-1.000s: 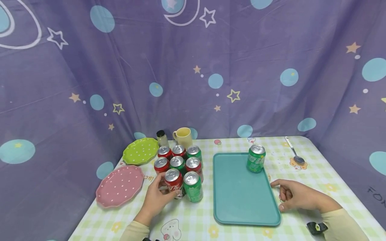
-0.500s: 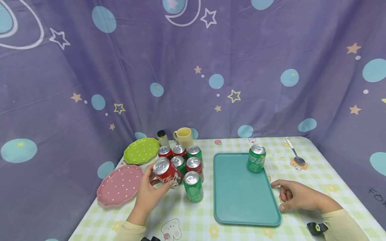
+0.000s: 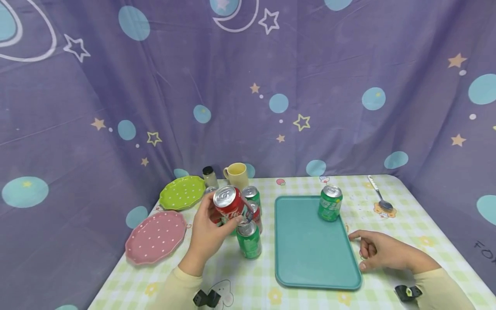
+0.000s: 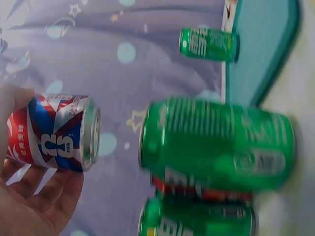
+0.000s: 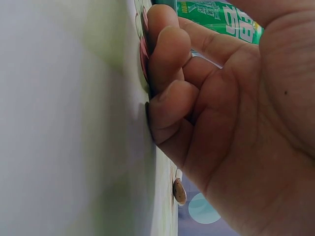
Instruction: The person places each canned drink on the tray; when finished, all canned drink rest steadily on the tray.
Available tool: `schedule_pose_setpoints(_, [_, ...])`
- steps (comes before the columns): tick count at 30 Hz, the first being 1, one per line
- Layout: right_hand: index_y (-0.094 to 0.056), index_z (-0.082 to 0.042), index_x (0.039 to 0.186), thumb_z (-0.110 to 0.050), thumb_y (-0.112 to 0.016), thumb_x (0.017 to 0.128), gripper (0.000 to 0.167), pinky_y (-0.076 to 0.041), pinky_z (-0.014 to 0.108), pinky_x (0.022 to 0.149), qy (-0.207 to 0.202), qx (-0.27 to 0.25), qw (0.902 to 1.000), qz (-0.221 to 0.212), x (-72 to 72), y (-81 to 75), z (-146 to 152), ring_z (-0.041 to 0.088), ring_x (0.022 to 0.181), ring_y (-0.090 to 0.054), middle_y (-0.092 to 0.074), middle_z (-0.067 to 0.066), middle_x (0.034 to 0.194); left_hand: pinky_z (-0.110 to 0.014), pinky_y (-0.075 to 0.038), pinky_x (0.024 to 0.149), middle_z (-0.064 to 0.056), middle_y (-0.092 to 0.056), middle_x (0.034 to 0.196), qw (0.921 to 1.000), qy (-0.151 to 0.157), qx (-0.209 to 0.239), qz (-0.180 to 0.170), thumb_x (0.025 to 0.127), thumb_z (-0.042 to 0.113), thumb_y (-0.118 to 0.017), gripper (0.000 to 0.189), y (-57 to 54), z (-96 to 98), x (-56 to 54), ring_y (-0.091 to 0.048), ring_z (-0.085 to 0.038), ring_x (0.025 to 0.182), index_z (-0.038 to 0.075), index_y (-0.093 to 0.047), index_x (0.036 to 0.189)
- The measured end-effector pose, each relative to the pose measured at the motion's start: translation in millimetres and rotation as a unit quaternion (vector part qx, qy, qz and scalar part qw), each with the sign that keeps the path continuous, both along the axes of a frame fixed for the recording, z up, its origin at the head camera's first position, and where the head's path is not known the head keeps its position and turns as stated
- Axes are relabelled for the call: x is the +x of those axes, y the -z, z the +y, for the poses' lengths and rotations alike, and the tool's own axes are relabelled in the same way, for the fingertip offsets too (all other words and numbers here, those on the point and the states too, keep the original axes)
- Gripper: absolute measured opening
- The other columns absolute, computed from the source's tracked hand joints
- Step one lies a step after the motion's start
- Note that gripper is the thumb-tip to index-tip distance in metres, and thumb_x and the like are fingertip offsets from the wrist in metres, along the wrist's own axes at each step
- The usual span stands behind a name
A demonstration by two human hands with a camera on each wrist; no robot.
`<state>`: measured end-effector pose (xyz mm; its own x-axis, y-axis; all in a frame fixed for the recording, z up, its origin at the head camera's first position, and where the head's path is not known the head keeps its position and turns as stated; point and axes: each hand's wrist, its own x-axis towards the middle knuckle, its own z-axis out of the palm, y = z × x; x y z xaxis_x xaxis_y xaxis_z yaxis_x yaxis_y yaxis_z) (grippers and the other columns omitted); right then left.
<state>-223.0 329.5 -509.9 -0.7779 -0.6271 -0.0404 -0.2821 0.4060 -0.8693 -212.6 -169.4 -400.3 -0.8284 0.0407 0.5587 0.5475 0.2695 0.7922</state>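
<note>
My left hand (image 3: 211, 230) grips a red cola can (image 3: 232, 206) around its side and holds it tilted above the other cans. In the left wrist view, the cola can (image 4: 54, 132) shows a red, blue and silver print, clear of the green cans beside it. A green soda can (image 3: 249, 243) stands upright at the front of the group. My right hand (image 3: 381, 252) rests on the table, its index fingertip at the right edge of a teal tray (image 3: 315, 249), the other fingers loosely curled. Another green soda can (image 3: 330, 204) stands at the tray's back right corner.
Behind the held can stand several more cans, partly hidden, including a green one (image 3: 252, 194). A yellow mug (image 3: 237, 174) and a black-lidded jar (image 3: 209, 176) are at the back. Green (image 3: 182, 192) and pink (image 3: 156, 237) dotted plates lie left; a spoon (image 3: 381, 198) lies right.
My left hand has lifted the red cola can off the front left of the group, first up and leftward, then right over the cans. My right hand has stayed in place.
</note>
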Motion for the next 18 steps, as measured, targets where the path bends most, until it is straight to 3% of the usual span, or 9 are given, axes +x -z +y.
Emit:
schedule_pose_setpoints(9, [-0.047,0.011,0.142,-0.016,-0.089,0.084,0.076,-0.047,0.026,0.056,0.008,0.008,0.9999,-0.004,0.3,0.0,0.0,0.006,0.065,-0.051,-0.061,0.009,0.09,-0.04,-0.06,0.091,-0.002,-0.063,0.131,0.9986,0.039,0.031,-0.019,0.084,0.015,-0.091,0.067,-3.6,60.5,-15.2,-0.064,-0.022,0.117,0.019,-0.054,0.14])
schedule_pose_setpoints(18, [-0.048,0.01,0.142,-0.015,-0.089,0.084,0.075,-0.048,0.026,0.057,0.013,0.012,0.9998,-0.006,0.7,-0.6,-0.9,0.007,0.065,-0.051,-0.061,0.01,0.09,-0.045,-0.056,0.098,0.002,-0.062,0.132,0.996,0.057,0.036,-0.058,0.085,0.017,-0.09,0.065,6.8,121.9,-23.2,-0.061,-0.02,0.118,0.018,-0.054,0.139])
